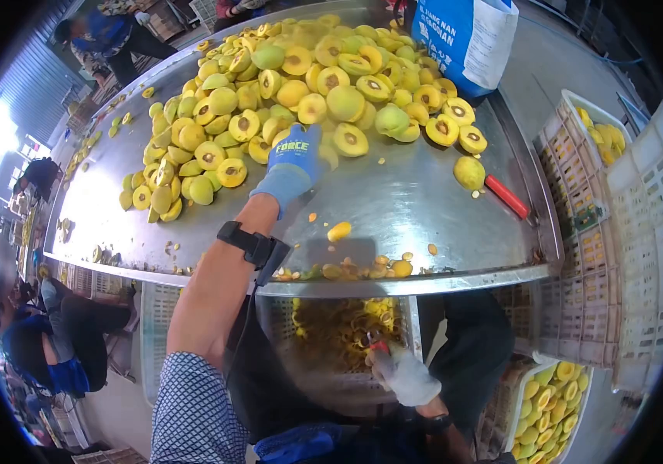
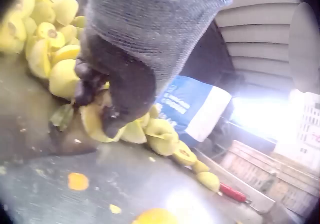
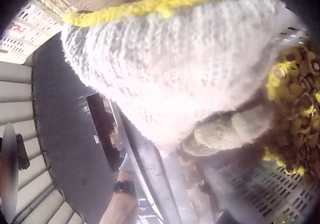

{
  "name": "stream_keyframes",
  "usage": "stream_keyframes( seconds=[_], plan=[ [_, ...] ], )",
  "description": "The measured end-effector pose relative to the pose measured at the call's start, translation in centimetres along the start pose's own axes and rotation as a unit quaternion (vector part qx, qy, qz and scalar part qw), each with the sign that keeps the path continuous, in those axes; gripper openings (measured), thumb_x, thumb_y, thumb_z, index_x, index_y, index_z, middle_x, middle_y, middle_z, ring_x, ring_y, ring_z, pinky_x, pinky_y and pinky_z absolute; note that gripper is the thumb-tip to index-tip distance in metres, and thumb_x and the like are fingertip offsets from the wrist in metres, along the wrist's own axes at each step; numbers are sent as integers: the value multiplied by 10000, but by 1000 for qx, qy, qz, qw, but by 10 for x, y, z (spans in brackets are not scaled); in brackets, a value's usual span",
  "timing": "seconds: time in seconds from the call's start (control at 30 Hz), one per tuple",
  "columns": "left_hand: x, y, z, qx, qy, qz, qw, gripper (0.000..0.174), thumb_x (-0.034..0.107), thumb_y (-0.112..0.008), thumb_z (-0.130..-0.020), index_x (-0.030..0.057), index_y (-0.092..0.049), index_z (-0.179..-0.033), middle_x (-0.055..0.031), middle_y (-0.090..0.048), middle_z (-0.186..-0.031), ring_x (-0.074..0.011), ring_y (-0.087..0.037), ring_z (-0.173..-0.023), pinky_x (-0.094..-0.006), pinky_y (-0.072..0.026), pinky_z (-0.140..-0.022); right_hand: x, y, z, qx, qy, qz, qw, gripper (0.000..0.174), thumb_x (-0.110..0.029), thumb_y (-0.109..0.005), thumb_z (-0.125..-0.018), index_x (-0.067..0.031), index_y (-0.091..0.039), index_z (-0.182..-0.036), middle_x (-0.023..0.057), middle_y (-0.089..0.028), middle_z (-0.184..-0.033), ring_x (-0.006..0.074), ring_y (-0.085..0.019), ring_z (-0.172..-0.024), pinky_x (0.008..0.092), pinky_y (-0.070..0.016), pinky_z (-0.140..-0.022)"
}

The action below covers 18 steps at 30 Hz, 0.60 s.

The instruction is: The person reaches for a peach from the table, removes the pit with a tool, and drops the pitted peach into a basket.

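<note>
My left hand (image 1: 293, 166), in a blue glove, is at the near edge of a big heap of halved yellow peaches (image 1: 331, 77) on a metal table. In the left wrist view its dark-coated fingers (image 2: 85, 86) and thumb grip a peach half (image 2: 92, 124). Below the table edge, my right hand (image 1: 409, 377) wears a white knitted glove with a yellow cuff. It grips a small tool (image 1: 376, 341) with red on its handle and a metal end, over a crate of brown and yellow scraps (image 1: 339, 325). The right wrist view shows curled fingers (image 3: 220, 134), with the tool hidden.
On the table's right lie a red-handled tool (image 1: 507, 197) and a whole-looking peach (image 1: 469, 172). Scraps (image 1: 378, 268) line the raised front rim. A blue-and-white bag (image 1: 463, 42) stands behind. Plastic crates (image 1: 579, 255) stack at right; another holds peach halves (image 1: 552, 410). Other people work at left.
</note>
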State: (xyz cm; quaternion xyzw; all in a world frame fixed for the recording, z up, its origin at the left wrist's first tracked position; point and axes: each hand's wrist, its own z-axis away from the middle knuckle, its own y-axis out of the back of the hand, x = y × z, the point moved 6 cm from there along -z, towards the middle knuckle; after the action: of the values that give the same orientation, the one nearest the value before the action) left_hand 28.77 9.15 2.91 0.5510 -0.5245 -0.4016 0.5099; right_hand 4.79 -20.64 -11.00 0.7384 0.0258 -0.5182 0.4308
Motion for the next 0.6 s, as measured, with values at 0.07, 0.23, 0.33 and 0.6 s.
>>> stream_keyframes(
  seconds=[0.07, 0.23, 0.33, 0.6],
  plan=[
    [-1, -3, 8, 2, 3, 55, 998, 526, 314, -723, -761, 86, -508, -1185, -182, -627, -974, -379, -615, -951, -467, -492, -802, 1, 3, -2, -50, -99, -135, 985, 229, -259, -519, -966, -41, -583, -937, 25, -532, -656, 102, -498, -533, 262, -402, -494],
    [10, 59, 70, 4, -16, 249, 968, 519, 271, -707, -783, 31, -534, -1210, -191, -646, -1070, -308, -635, -970, -409, -501, -811, -36, 36, -33, -5, -225, -269, 936, 241, -265, -523, -969, -34, -589, -962, 29, -526, -666, 100, -493, -558, 270, -406, -517],
    [7, 63, 132, 36, -24, 440, 897, 395, 239, -669, -850, 16, -595, -1167, -127, -663, -1041, -184, -626, -934, -323, -498, -808, -95, 69, -57, 70, -80, -94, 990, 253, -262, -538, -969, -22, -604, -1018, 51, -558, -726, 115, -528, -623, 271, -426, -557],
    [46, 26, 236, 181, 124, 641, 736, 295, 251, -469, -1001, 2, -625, -1026, -23, -636, -930, -105, -568, -875, -262, -462, -800, -163, 57, -51, 175, 171, 281, 928, 367, -27, -643, -756, -94, -629, -1116, 147, -597, -1052, 320, -611, -868, 394, -520, -760]
  ],
)
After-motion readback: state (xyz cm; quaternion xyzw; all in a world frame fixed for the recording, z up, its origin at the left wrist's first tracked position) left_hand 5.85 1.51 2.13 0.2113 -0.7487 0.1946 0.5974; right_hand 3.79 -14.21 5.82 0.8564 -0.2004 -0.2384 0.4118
